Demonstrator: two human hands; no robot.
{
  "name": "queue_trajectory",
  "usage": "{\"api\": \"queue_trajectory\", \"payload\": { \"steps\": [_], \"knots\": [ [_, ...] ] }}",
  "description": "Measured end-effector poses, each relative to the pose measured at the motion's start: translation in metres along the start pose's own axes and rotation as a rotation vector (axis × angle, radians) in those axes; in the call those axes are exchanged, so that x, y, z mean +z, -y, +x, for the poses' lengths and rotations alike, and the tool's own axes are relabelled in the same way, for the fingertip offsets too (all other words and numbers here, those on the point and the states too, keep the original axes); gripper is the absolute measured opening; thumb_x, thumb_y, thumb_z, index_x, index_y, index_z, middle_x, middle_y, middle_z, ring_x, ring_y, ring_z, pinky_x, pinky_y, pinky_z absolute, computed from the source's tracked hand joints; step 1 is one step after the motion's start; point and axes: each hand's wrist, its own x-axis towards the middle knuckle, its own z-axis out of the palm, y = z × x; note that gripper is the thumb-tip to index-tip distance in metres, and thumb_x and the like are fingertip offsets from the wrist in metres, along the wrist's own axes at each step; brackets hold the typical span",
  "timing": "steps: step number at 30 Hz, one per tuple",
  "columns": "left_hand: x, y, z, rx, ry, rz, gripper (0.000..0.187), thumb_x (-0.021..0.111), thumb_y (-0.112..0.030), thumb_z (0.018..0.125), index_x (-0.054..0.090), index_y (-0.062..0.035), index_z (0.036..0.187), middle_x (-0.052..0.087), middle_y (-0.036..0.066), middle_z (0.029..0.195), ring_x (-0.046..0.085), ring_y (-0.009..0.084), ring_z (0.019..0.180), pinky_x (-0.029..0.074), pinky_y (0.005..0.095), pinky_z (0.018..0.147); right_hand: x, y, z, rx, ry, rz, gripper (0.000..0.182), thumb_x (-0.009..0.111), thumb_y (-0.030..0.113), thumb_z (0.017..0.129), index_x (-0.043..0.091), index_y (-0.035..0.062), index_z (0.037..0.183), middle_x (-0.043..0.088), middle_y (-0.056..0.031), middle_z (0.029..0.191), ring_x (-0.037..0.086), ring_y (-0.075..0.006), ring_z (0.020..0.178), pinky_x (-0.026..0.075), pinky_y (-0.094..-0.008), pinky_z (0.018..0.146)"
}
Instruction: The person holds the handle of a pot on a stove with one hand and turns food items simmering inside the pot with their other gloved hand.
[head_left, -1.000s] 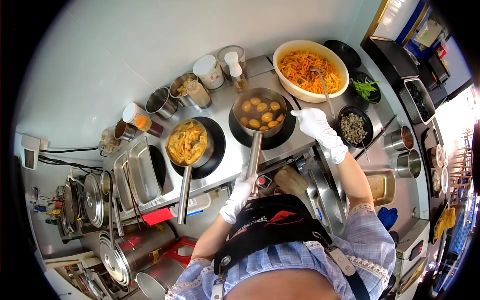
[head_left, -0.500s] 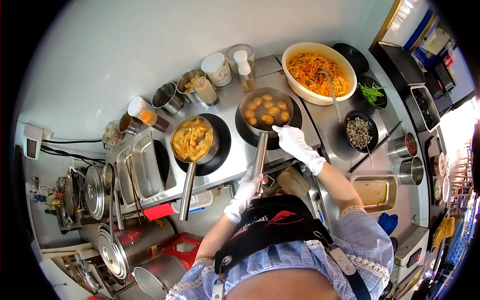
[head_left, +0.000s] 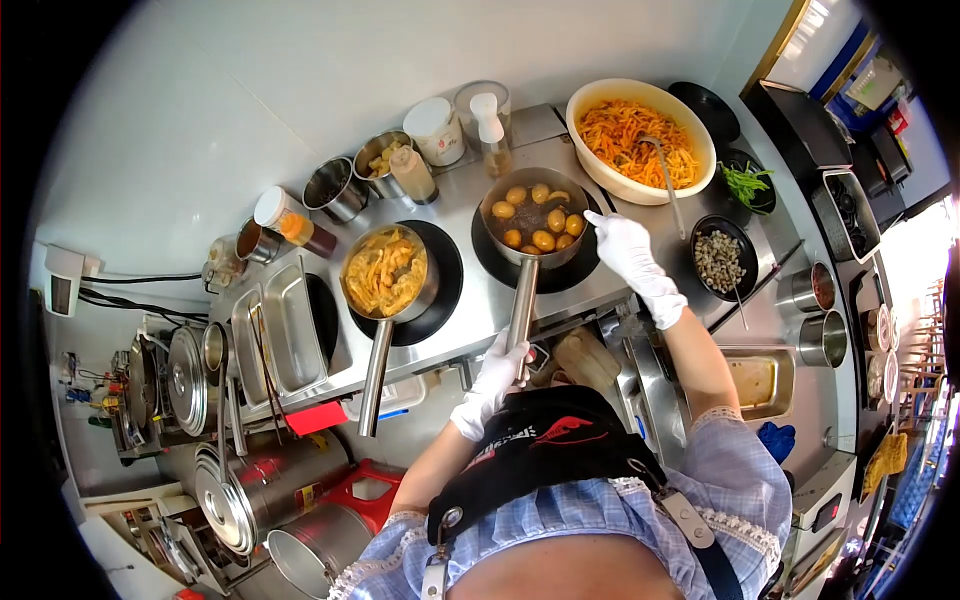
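My left hand, in a white glove, is wrapped round the long metal handle of a saucepan. Brown eggs sit in dark liquid inside this pan, which stands on a round black hob plate. My right hand, also gloved, is at the pan's right rim. Its index finger points at the rim, and the other fingers look curled; whether they hold anything is too small to tell. To the left, a second saucepan with yellow-orange pieces of food rests on another black plate.
A cream bowl of shredded orange food and a ladle stands at the back right. Near it are black bowls with greens and chopped pieces. Bottles and metal pots line the wall. Steel trays lie at the left.
My right hand has moved right, from the front rim near the handle to the pan's right side. The eggs have shifted in the liquid. My left hand stays on the handle.
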Motion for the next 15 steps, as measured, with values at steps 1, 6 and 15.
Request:
{"api": "queue_trajectory", "payload": {
  "steps": [1,6,15],
  "knots": [
    [-0.001,-0.001,0.000,-0.015,0.007,0.012,0.045,0.049,-0.015,0.089,0.036,-0.0101,0.132,0.054,0.002,0.070,0.049,0.0103,0.047,0.040,0.0236,0.040,-0.010,-0.005,-0.001,-0.021,0.039,-0.019,0.029,0.047,0.014,0.082,0.063,0.0181,0.105,0.062,-0.0126,0.083,0.061,-0.0314,0.077,0.048,-0.0406,0.067],
    [0.001,-0.005,-0.003,-0.004,0.015,0.031,0.046,0.050,-0.014,0.089,0.036,-0.0074,0.132,0.055,0.004,0.071,0.051,0.0117,0.049,0.042,0.0248,0.042,-0.049,-0.002,-0.003,0.009,0.317,-0.136,0.027,0.051,0.013,0.080,0.065,0.0173,0.103,0.064,-0.0115,0.095,0.060,-0.0297,0.090,0.047,-0.0378,0.078],
    [-0.003,0.004,0.005,-0.039,0.030,0.021,0.039,0.049,-0.017,0.089,0.039,-0.0137,0.127,0.053,0.001,0.072,0.047,0.0090,0.046,0.040,0.0237,0.039,0.023,0.024,-0.007,-0.060,0.329,0.101,0.032,0.048,0.012,0.079,0.063,0.0190,0.108,0.063,-0.0159,0.088,0.061,-0.0322,0.082,0.048,-0.0395,0.073]
  ]
}}
